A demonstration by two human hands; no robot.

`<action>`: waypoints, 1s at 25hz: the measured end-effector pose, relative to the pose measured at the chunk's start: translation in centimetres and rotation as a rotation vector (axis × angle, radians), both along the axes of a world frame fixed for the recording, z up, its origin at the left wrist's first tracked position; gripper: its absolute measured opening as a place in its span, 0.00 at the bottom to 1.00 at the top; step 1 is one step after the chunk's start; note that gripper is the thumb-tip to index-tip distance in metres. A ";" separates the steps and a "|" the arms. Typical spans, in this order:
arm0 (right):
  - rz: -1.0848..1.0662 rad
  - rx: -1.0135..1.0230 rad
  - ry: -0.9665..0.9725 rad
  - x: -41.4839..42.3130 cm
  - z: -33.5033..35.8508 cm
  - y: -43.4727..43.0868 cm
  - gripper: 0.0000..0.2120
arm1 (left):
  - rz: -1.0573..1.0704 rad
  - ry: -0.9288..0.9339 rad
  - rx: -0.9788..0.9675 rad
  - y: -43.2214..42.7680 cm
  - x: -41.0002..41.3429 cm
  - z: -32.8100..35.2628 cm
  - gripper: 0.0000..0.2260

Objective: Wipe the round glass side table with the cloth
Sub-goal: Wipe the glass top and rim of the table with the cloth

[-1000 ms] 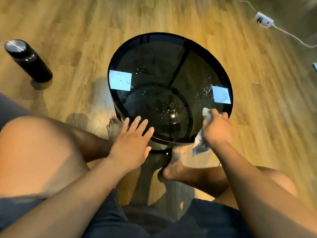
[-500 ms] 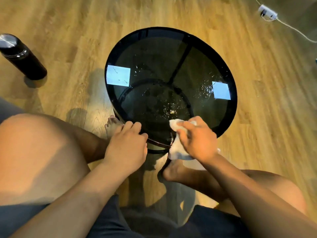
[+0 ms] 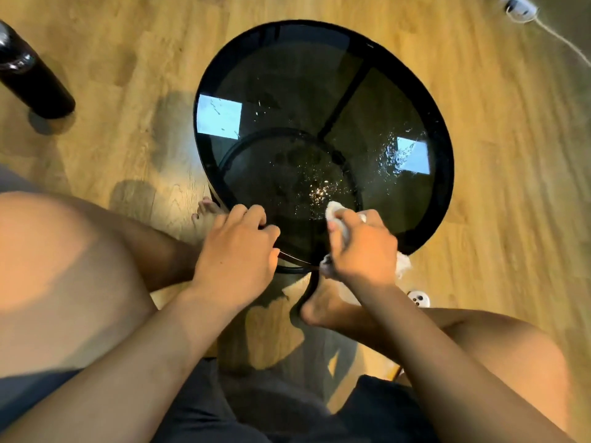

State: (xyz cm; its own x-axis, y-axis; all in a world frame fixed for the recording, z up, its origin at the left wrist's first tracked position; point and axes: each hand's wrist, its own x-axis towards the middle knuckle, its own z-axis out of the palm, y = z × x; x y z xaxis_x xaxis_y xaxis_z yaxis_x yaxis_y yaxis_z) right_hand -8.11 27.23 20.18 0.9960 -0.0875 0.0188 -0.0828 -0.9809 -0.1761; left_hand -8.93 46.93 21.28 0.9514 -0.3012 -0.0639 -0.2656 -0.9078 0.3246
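The round side table (image 3: pixel 443 174) has a dark glass top in a black rim, with water droplets glinting near its middle and right side. My right hand (image 3: pixel 363 247) is closed on a white cloth (image 3: pixel 334 212) and presses it on the near edge of the glass; more cloth pokes out at the wrist side. My left hand (image 3: pixel 238 251) grips the table's near-left rim, fingers curled over the edge.
A black bottle (image 3: pixel 32 78) stands on the wooden floor at the far left. A white power strip with its cable (image 3: pixel 519 8) lies at the top right. A small white round object (image 3: pixel 419 298) sits on the floor by my right knee. My bare feet rest under the table.
My right hand has slid the cloth from the table's right rim to the near edge of the glass. My left hand's fingers have curled from spread flat onto the rim.
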 end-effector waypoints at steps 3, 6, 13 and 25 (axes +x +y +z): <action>0.347 0.164 0.015 -0.4 -0.1 6.9 0.11 | 0.134 0.038 0.066 0.9 0.2 -0.9 0.28; 0.457 0.155 0.065 0.0 -0.5 5.3 0.13 | 0.223 0.196 0.200 1.1 -0.4 -2.1 0.40; -0.174 -0.029 0.086 4.8 1.0 -10.9 0.15 | 0.222 0.210 0.102 -0.7 -0.9 -3.5 0.49; 0.313 0.108 0.040 2.8 -0.5 6.3 0.11 | 0.443 0.130 -0.361 1.1 3.3 -3.5 0.35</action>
State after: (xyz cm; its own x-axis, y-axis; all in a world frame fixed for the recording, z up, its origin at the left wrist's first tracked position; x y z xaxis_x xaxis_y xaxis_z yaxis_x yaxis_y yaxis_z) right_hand -5.29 33.50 19.70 0.9746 0.2234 -0.0135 0.2105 -0.9356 -0.2834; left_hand -5.59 48.01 17.77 0.9828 0.0995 -0.1556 0.1769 -0.7490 0.6385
